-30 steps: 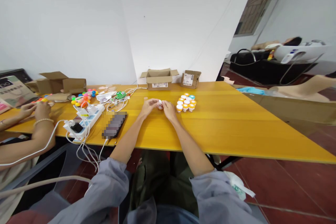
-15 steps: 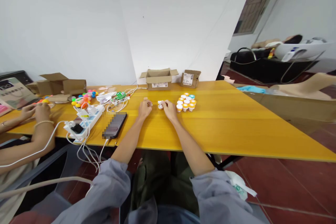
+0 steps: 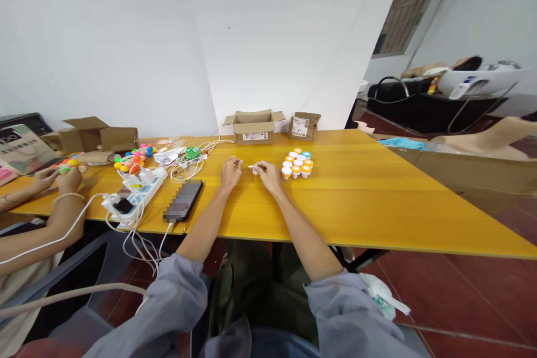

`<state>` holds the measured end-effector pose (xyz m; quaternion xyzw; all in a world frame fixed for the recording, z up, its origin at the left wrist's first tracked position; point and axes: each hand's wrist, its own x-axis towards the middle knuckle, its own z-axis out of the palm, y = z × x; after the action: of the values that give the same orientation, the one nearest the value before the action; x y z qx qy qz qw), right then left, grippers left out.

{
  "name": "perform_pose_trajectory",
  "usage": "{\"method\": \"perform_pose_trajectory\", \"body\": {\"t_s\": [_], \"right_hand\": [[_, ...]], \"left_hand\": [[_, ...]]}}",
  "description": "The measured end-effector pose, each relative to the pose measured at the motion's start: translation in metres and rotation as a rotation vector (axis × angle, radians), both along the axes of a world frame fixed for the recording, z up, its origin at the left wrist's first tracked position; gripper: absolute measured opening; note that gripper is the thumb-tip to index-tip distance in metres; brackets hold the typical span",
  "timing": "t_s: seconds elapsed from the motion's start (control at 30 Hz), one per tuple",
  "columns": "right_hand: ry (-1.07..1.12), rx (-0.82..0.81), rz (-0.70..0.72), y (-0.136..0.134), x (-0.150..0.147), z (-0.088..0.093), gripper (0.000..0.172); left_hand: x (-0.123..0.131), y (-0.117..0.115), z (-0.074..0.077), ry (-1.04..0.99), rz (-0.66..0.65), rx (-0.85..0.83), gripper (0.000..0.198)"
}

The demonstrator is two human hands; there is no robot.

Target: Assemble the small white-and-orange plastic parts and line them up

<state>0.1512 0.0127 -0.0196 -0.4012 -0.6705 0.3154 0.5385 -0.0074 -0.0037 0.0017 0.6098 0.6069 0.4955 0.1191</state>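
Note:
My right hand (image 3: 269, 177) pinches a small flat white piece (image 3: 251, 166) between thumb and forefinger; its exact kind is too small to tell. Just below those fingertips a small jar (image 3: 255, 173) shows in part, mostly hidden by the hand. To the left, my left hand (image 3: 230, 173) is closed with its fingers curled, and whatever it may hold is hidden. Right of my right hand, several small jars (image 3: 296, 162) stand in a tight group. Their lids are white, orange and teal.
Two cardboard boxes, one open (image 3: 255, 127) and one smaller (image 3: 304, 126), stand against the wall. A phone (image 3: 183, 200), a power strip (image 3: 140, 196) and tangled cables lie to the left. Farther left, a co-worker's hands (image 3: 67, 179) are near colourful balls (image 3: 134, 161).
The white piece in my right hand has tilted and dropped slightly, and the hand has shifted a little left. My left hand's fingers have turned slightly. The co-worker's hands now show a green ball.

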Motion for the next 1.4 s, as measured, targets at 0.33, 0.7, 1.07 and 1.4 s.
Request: {"method": "perform_pose_trajectory", "body": {"t_s": [0.33, 0.7, 1.07, 1.4], "right_hand": [[0.002, 0.032, 0.0, -0.001, -0.001, 0.002, 0.02], [-0.061, 0.035, -0.03, 0.0, 0.001, 0.0, 0.026], [-0.153, 0.075, -0.109, 0.007, 0.001, -0.01, 0.032], [-0.153, 0.022, -0.1, 0.01, 0.001, -0.011, 0.031]], "left_hand": [[0.014, 0.006, -0.003, -0.408, -0.398, -0.065, 0.026], [0.015, -0.003, 0.003, -0.453, -0.446, -0.092, 0.038], [0.018, -0.003, 0.004, -0.473, -0.505, -0.133, 0.033], [0.014, 0.0, 0.0, -0.476, -0.509, -0.133, 0.038]]}}
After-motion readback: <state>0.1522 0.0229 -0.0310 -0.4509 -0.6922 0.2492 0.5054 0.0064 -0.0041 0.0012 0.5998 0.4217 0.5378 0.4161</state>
